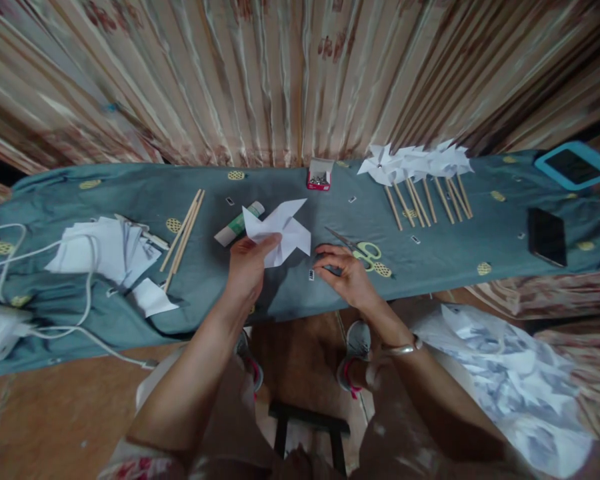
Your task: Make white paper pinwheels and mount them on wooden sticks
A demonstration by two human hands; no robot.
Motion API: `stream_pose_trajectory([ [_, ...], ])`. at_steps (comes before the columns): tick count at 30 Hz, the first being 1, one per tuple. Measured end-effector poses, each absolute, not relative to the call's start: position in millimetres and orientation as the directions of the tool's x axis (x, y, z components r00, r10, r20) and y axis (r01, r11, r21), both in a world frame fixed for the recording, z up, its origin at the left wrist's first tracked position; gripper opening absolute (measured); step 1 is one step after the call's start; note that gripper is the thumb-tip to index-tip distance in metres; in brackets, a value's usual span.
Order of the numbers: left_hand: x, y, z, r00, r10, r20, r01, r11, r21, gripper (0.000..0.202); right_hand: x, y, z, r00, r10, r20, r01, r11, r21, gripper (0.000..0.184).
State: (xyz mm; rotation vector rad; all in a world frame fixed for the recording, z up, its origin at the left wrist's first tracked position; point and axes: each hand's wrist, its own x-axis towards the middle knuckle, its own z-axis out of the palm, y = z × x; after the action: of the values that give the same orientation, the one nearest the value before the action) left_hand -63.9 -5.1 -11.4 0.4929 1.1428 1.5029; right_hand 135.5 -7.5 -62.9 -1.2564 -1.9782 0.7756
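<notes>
A pleated, patterned curtain (280,80) hangs behind the teal cloth (445,250), which is printed with yellow pineapples (484,269). At its right end lie a blue-framed tablet (575,165) and, nearer the front edge, a dark phone (547,237). At the left end sits a white box (0,333) with white cables (91,283); a dark stool (310,417) stands on brown tiles (305,357)

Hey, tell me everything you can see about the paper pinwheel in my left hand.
The pinwheel is plain white and looks like folded paper, with pointed blades fanning out around its middle. It is held up over the green tablecloth, facing the camera, and in this view it stands just right of a green and white tube. Your left hand grips it at the lower left, thumb on its face, the other fingers mostly hidden. No stick shows on it.
</notes>
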Motion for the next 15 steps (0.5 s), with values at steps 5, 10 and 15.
stream_pose_trajectory([
  [5,-60.2,-4.0,-13.1,-0.272,0.921,-0.279,-0.509,0.108,0.854,0.027,146.4,-4.9,-59.3,-0.297,0.925,0.237,0.566,0.370,-0.736,0.010],
  [10,-57.8,-3.9,-16.3,-0.267,0.927,-0.264,-0.489,0.106,0.866,0.024,147.0,-11.1,-50.6,-0.310,0.925,0.222,0.559,0.366,-0.744,0.014],
  [15,-55.6,-4.1,-15.5,-0.273,0.916,-0.294,-0.477,0.137,0.868,0.020,139.7,-20.1,-41.3,-0.315,0.942,0.116,0.598,0.292,-0.746,0.014],
])
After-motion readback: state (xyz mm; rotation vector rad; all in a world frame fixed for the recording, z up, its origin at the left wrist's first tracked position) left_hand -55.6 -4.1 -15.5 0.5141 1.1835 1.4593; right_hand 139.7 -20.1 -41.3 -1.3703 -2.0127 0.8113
